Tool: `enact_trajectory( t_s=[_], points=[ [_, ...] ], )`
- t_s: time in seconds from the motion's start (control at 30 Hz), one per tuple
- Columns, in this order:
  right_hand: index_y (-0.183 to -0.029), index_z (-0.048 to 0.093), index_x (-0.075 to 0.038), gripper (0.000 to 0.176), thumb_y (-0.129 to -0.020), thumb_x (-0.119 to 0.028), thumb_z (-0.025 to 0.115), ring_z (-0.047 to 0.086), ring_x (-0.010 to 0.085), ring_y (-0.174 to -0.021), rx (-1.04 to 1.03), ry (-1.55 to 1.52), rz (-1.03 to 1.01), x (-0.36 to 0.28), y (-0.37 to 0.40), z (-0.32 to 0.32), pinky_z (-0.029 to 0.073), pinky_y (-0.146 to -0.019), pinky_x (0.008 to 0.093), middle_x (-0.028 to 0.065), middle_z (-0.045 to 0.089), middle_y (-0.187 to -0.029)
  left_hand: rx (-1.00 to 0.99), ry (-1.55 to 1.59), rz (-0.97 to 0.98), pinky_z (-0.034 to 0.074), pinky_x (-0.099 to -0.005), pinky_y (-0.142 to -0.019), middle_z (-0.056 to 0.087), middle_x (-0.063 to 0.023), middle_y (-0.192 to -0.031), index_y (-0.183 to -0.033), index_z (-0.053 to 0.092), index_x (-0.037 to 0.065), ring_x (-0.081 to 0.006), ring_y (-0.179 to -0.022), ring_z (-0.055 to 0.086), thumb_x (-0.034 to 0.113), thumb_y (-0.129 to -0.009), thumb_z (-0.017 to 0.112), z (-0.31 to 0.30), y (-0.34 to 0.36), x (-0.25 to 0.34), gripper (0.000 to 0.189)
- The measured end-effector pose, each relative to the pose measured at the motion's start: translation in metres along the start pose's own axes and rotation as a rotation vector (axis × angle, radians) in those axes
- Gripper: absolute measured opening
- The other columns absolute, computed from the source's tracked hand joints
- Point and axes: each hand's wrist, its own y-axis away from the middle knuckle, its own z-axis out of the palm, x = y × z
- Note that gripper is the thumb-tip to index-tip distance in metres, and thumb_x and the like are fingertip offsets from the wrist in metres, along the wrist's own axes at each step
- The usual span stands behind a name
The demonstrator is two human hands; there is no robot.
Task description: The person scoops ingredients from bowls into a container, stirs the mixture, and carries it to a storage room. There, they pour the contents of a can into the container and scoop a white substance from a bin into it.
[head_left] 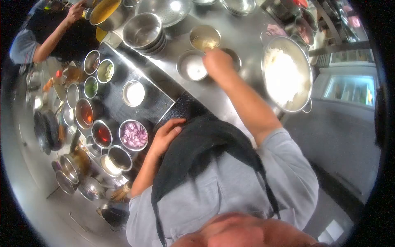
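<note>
My right hand point(218, 64) is over a group of small metal bowls on the steel counter, its fingers closed together. Whatever they pinch, if anything, is hidden. Just beyond the fingertips is a bowl with pale yellowish contents point(204, 39). To the left of the hand sits a bowl of white powder or grains point(193, 66), and a third bowl point(234, 61) is partly covered by the hand. My left hand point(168, 133) lies by the counter's edge at my black apron point(197, 140), fingers apart and holding nothing.
A large colander of white food point(288, 76) stands on the right. Stacked metal bowls point(142, 32) stand at the back. Several containers, one of chopped purple onion point(133, 135), line the left. A co-worker's hand point(76, 11) is beside a pot point(106, 13) at upper left.
</note>
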Motion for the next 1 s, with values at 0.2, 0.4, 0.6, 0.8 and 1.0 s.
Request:
enact_trajectory(
  t_s=[0.2,0.4,0.6,0.8,1.0],
  points=[
    [-0.112,0.063,-0.004,0.029,-0.094,-0.015,0.043,0.067,0.0393,-0.096,0.012,-0.040,0.050,-0.006,-0.005,-0.001,0.052,-0.082,0.0504,0.0236,0.067,-0.107,0.135,0.154,-0.043,0.040,-0.0311,-0.102,0.061,-0.0101,-0.127,-0.128,0.058,0.002,-0.0182,-0.119,0.055,0.020,-0.096,0.059,-0.001,0.021,-0.010,0.037],
    [-0.108,0.063,-0.002,0.028,-0.094,-0.014,0.041,0.068,0.0386,-0.090,0.055,0.001,0.009,-0.008,-0.007,0.002,0.051,-0.079,0.0521,0.0190,0.070,-0.096,0.178,0.218,-0.030,0.041,-0.0305,-0.102,0.061,-0.0094,-0.128,-0.128,0.058,0.002,-0.0179,-0.120,0.054,0.018,-0.095,0.060,-0.002,0.028,-0.016,0.037],
    [-0.103,0.065,-0.002,0.025,-0.087,-0.010,0.048,0.066,0.0406,-0.087,0.160,-0.022,0.017,0.018,-0.008,0.035,0.051,-0.076,0.0525,0.0236,0.068,-0.093,0.235,0.122,0.005,0.043,-0.0293,-0.099,0.064,-0.0082,-0.125,-0.125,0.062,0.002,-0.0175,-0.118,0.057,0.018,-0.093,0.062,-0.004,0.026,-0.024,0.035],
    [-0.101,0.062,-0.003,0.023,-0.090,-0.013,0.045,0.066,0.0414,-0.083,0.184,-0.398,0.179,0.016,0.010,0.049,0.050,-0.074,0.0546,0.0231,0.067,-0.088,0.129,0.138,0.055,0.043,-0.0317,-0.102,0.065,-0.0099,-0.122,-0.124,0.061,0.000,-0.0192,-0.115,0.059,0.010,-0.095,0.058,-0.015,0.014,-0.044,0.032],
    [-0.107,0.062,-0.004,0.025,-0.090,-0.011,0.044,0.067,0.0391,-0.091,0.138,-0.334,0.203,0.014,0.061,0.026,0.052,-0.076,0.0527,0.0231,0.068,-0.097,0.063,0.139,0.086,0.044,-0.0301,-0.100,0.066,-0.0108,-0.120,-0.123,0.061,-0.001,-0.0191,-0.113,0.060,0.010,-0.096,0.059,-0.025,0.010,-0.038,0.029]
  ],
)
